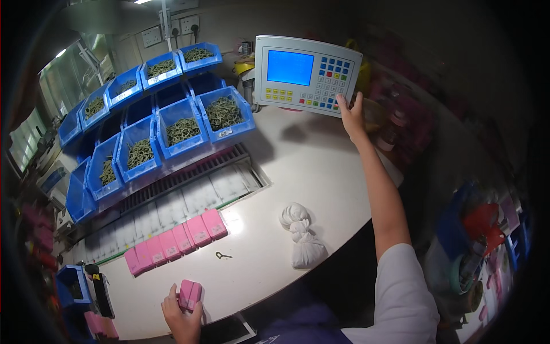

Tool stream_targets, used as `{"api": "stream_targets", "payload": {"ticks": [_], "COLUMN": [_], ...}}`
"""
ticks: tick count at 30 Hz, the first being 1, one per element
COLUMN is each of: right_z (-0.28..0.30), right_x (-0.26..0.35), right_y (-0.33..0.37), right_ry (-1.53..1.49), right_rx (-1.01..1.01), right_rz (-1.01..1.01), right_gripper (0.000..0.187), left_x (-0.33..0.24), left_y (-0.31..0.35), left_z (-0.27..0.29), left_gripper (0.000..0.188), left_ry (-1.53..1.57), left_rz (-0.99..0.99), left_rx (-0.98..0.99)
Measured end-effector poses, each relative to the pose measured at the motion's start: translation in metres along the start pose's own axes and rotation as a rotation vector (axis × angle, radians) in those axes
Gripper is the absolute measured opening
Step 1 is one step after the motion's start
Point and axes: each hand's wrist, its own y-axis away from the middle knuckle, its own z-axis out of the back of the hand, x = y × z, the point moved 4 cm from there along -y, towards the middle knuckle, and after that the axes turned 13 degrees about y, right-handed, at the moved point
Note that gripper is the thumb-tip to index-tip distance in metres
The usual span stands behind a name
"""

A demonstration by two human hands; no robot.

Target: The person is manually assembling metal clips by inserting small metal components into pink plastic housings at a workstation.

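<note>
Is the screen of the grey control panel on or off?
On. The screen of the control panel glows plain blue, while the right hand touches the panel's lower right corner.

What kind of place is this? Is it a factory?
Probably a small factory or assembly workstation. Blue bins full of small metal parts stand in tiers, a control panel with a screen and coloured buttons is under the right hand, and the left hand holds a pink block near a row of them.

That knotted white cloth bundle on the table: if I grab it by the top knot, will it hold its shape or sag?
The white cloth bundle looks soft and creased, so it would probably sag below the knot rather than stay rigid. Its bulging lower part suggests loose filling that may shift. It lies slumped on the white table, so rolling seems unlikely.
</note>
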Motion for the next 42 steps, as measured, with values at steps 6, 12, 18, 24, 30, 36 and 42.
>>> {"api": "stream_targets", "payload": {"ticks": [6, 12, 18, 24, 30, 36, 42], "right_z": [0.005, 0.004, -0.020, -0.049, -0.061, -0.077, -0.079], "right_x": [0.016, 0.127, 0.182, 0.178, 0.176, 0.174, 0.189], "right_y": [0.022, 0.202, 0.364, 0.380, 0.375, 0.371, 0.369], "right_ry": [0.093, 0.198, -0.037, 0.056, 0.143, 0.162, 0.123], "right_rx": [-0.080, 0.128, 0.594, 0.628, 0.616, 0.596, 0.571], "right_rz": [-0.110, 0.386, 0.520, 0.333, 0.334, 0.350, 0.371], "right_gripper": [0.084, 0.061, 0.029, 0.029, 0.026, 0.015, 0.010], "left_x": [0.014, 0.039, 0.060, 0.086, 0.139, 0.133, 0.059], "left_y": [0.001, 0.000, -0.044, -0.132, -0.212, -0.201, -0.110], "left_z": [-0.015, 0.006, 0.044, 0.063, 0.038, 0.036, 0.042], "left_gripper": [0.068, 0.052, 0.045, 0.043, 0.040, 0.055, 0.033], "left_ry": [0.016, 0.258, 0.199, 0.082, -0.231, -0.420, -0.001], "left_rz": [0.069, 0.260, 0.209, 0.122, 0.178, 0.139, -0.075], "left_rx": [-0.026, -0.234, -0.358, -0.501, -0.474, -0.487, -0.305]}}
